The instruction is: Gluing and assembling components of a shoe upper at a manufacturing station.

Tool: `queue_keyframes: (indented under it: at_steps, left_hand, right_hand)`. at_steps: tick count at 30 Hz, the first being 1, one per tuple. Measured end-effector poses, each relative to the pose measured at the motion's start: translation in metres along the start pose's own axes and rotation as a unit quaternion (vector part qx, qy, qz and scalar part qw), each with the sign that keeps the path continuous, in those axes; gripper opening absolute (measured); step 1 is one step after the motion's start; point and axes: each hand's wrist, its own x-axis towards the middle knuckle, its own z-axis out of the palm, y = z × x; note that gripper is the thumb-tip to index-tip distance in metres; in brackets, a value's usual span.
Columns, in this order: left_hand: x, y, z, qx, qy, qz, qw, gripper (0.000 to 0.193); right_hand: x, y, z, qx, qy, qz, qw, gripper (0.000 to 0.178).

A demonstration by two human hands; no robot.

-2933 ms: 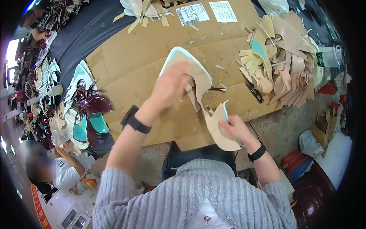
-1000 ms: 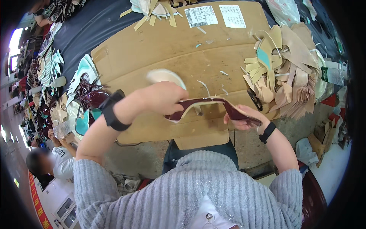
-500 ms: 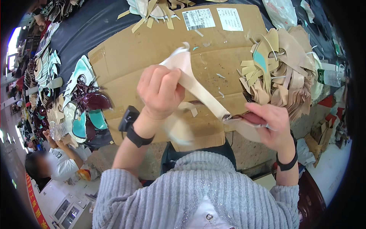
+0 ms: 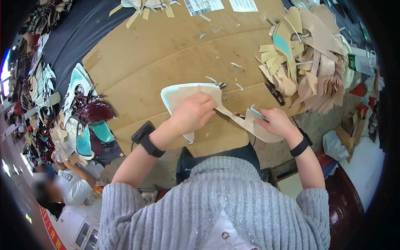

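A beige shoe upper (image 4: 183,95) with a white and pale teal edge lies on the cardboard sheet near its front edge. My left hand (image 4: 196,110) rests on its wide part, with bent fingers gripping it by the narrow strap. From there the strap runs right to a rounded beige end (image 4: 260,130) that hangs past the cardboard's edge. My right hand (image 4: 276,123) pinches this end, where a light blue edge shows by the thumb. A small dark patch shows on the strap between my hands. Beyond my right hand lie dark thread snips (image 4: 275,93), untouched.
Bundled beige pieces (image 4: 312,62) are heaped at the right of the cardboard (image 4: 166,54). Teal, white and maroon pieces (image 4: 98,112) are piled at the left. A plastic bottle (image 4: 364,62) lies far right. Another person (image 4: 77,181) sits at the left.
Both hands have come down, and the upper has gone from being held up in the air to lying spread on the cardboard. The thread snips now show. The view has shifted slightly.
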Motion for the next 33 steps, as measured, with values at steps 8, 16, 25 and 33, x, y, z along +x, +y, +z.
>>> queue_keyframes:
  at_steps: [8,16,25,33]
  left_hand:
    - [0.005,-0.022,0.039,0.118,-0.077,0.183,0.973,0.01]
    - [0.021,-0.019,0.037,0.04,-0.072,0.119,0.989,0.007]
    - [0.011,-0.03,0.041,0.082,-0.062,0.2,0.974,0.008]
    - [0.006,-0.034,0.043,0.212,-0.069,0.306,0.925,0.022]
  right_hand:
    - [-0.001,-0.004,0.017,-0.021,-0.002,0.029,0.999,0.033]
    - [-0.004,0.005,0.027,0.001,0.059,0.02,0.998,0.037]
    - [-0.01,-0.007,0.027,-0.02,0.025,0.044,0.998,0.034]
    - [-0.016,-0.021,0.039,-0.1,0.045,0.02,0.994,0.034]
